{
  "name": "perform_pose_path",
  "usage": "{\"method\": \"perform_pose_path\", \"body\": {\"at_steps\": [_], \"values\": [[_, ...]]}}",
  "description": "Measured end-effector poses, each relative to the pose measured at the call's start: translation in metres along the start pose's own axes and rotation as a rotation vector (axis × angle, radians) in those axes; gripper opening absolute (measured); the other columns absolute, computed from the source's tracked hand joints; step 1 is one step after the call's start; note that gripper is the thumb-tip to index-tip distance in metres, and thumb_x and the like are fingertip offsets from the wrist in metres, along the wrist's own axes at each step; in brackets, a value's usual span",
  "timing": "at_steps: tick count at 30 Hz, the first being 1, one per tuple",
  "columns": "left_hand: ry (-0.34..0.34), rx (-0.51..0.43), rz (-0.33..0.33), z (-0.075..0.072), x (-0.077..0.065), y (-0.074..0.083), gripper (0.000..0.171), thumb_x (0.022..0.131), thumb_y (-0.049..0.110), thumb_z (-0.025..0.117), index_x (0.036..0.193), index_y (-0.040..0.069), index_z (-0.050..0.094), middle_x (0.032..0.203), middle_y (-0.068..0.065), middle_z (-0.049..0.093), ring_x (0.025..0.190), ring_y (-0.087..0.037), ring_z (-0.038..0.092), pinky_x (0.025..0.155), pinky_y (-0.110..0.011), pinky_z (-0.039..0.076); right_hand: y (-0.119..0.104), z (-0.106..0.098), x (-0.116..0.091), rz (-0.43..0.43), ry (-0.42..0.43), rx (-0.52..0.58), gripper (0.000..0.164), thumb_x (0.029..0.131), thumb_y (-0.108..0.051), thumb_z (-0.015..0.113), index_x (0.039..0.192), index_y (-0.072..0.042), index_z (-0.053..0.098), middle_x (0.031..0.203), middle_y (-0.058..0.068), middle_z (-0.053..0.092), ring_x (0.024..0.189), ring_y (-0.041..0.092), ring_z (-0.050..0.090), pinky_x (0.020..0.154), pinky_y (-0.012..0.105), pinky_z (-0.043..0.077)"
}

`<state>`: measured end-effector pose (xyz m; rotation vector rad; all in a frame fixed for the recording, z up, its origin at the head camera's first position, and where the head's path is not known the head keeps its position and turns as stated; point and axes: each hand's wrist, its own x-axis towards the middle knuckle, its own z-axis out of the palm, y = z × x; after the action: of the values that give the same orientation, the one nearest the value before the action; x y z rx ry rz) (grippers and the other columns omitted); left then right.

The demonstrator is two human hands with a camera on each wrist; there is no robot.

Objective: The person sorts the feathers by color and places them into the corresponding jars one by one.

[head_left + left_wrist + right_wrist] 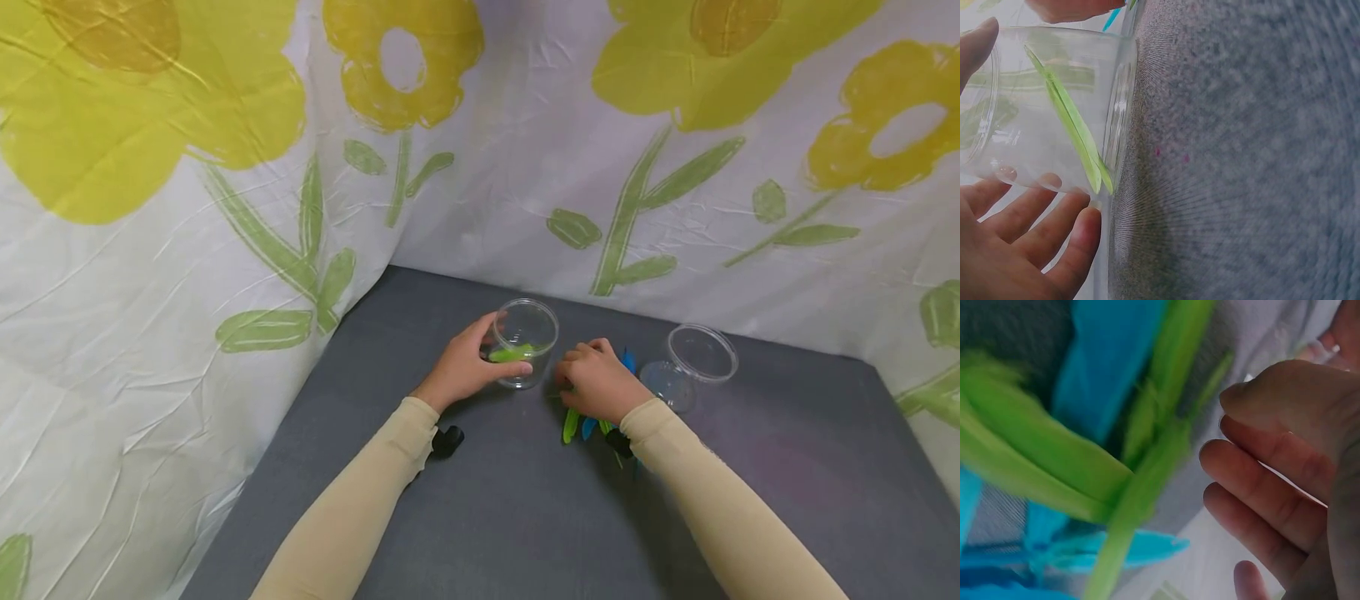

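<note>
My left hand (467, 367) grips a clear plastic jar (543, 350), thumb on one side and fingers round the other. The jar stands upright on the table. Inside it, green feathers (1075, 128) lean against the wall in the left wrist view. My right hand (600, 385) hovers at a loose pile of feathers, to the right of the jar. Green feathers (1029, 447) and blue feathers (1113, 356) overlap there in the right wrist view. The right fingers are loosely bent, with a gap between thumb and fingers and no feather seen between them.
A second clear plastic jar (667, 387) stands right of the feather pile, near the back of the grey table (480, 517). Behind and to the left hangs a white curtain (495, 208) printed with yellow flowers, meeting the table edge.
</note>
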<state>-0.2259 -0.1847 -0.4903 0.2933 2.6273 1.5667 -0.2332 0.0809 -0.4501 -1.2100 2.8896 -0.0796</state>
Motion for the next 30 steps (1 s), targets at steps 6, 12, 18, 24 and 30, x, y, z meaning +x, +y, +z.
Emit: {"method": "perform_pose_path", "body": {"at_steps": [6,12,18,24,30], "values": [[-0.014,0.005,0.006,0.003,0.000,0.001,0.106,0.081,0.071,0.086,0.167,0.038,0.035,0.162,0.006,0.052,0.146,-0.023,0.057,0.113,-0.048,0.055,-0.002,0.012,-0.005,0.016,0.001,-0.005,0.022,0.093,-0.010,0.081,0.080,-0.024,0.070,0.082,-0.007,0.064,0.086,0.016,0.057,0.108,0.061,0.045],[-0.013,0.005,0.012,0.005,0.001,0.000,0.105,0.081,0.070,0.087,0.167,0.037,0.036,0.163,0.005,0.052,0.146,-0.024,0.057,0.114,-0.050,0.054,-0.002,0.017,-0.007,0.019,0.013,-0.019,0.023,0.094,-0.008,0.078,0.080,-0.023,0.069,0.082,-0.006,0.065,0.087,0.017,0.060,0.109,0.063,0.046],[-0.004,0.003,0.010,0.004,0.001,0.000,0.106,0.080,0.069,0.088,0.167,0.037,0.037,0.162,0.003,0.053,0.147,-0.025,0.057,0.114,-0.051,0.055,0.003,0.007,-0.008,0.022,0.038,0.043,0.017,0.094,-0.009,0.080,0.087,-0.023,0.073,0.087,-0.007,0.070,0.088,0.017,0.063,0.106,0.061,0.044],[0.007,0.013,0.000,0.003,0.001,-0.002,0.106,0.079,0.072,0.087,0.167,0.038,0.037,0.161,0.004,0.053,0.147,-0.025,0.057,0.114,-0.051,0.055,0.008,-0.020,-0.009,0.034,0.152,0.114,0.013,0.095,-0.009,0.081,0.092,-0.020,0.075,0.089,-0.007,0.072,0.087,0.019,0.064,0.108,0.063,0.042],[0.006,0.012,0.001,0.002,0.001,-0.003,0.105,0.079,0.072,0.087,0.166,0.041,0.037,0.161,0.003,0.053,0.147,-0.025,0.057,0.113,-0.051,0.055,0.011,-0.041,-0.004,0.068,0.184,0.148,0.007,0.097,-0.010,0.078,0.098,-0.017,0.076,0.092,-0.003,0.075,0.096,0.025,0.067,0.112,0.065,0.039]]}}
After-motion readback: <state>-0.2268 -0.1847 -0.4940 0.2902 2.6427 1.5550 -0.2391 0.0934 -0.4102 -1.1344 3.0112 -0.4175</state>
